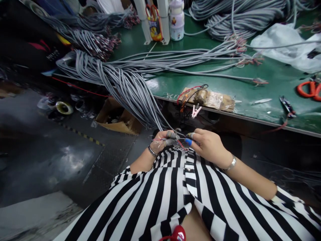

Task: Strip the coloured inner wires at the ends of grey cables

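My left hand, its fingertips wrapped in grey tape, is closed on the end of a grey cable, where thin red and pale wires fan out. My right hand pinches a thin wire from that end; one of its fingertips has a blue cover and another is wrapped. Both hands meet in front of my striped shirt, just off the table edge. From them the cable runs up toward a large bundle of grey cables that droops over the edge. The exact grip on the single strands is too small to make out.
On the green table lie a taped wooden block with a pink clip, small cutters, red-handled scissors and a plastic bag. A bottle stands behind. A cardboard box is below the edge.
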`<state>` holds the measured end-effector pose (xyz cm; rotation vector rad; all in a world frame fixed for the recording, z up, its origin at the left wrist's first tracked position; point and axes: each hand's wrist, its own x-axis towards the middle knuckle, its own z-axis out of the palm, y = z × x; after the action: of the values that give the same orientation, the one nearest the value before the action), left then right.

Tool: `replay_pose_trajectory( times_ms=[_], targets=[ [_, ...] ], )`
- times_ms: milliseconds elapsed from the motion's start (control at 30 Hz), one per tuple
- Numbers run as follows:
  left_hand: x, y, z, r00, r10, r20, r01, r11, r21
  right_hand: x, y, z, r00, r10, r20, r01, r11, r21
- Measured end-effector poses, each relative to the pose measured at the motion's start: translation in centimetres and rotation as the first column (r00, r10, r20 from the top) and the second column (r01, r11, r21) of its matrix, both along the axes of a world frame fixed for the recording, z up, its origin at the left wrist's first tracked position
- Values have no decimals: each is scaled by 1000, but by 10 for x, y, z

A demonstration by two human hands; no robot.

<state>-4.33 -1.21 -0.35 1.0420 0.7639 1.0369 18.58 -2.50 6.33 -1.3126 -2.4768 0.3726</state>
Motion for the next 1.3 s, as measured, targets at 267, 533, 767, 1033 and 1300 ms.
replay_pose_trajectory(
  times_ms=[267, 533, 767, 1033, 1300],
  targets=[
    [-2, -1, 1, 993, -52, -102, 53, 998, 14, 3, -1, 0, 997, 6, 80, -6, 1000, -4],
    [-2, -1, 3, 983, -77, -165, 94, 991, 100, 7, -2, -2, 995, -1, 98, 2, 1000, -9],
    [-4, -1, 0, 975, -69, -212, 101, 985, 141, 7, -1, -4, 996, -1, 85, 1, 1000, -8],
    [-5, -1, 2, 967, -91, -239, 133, 978, 164, 5, 0, -5, 996, -9, 86, 10, 1000, -16],
    [-5, 0, 5, 964, -81, -255, 134, 971, 198, 5, 1, -8, 1000, 7, 30, -5, 998, -58]
  ],
)
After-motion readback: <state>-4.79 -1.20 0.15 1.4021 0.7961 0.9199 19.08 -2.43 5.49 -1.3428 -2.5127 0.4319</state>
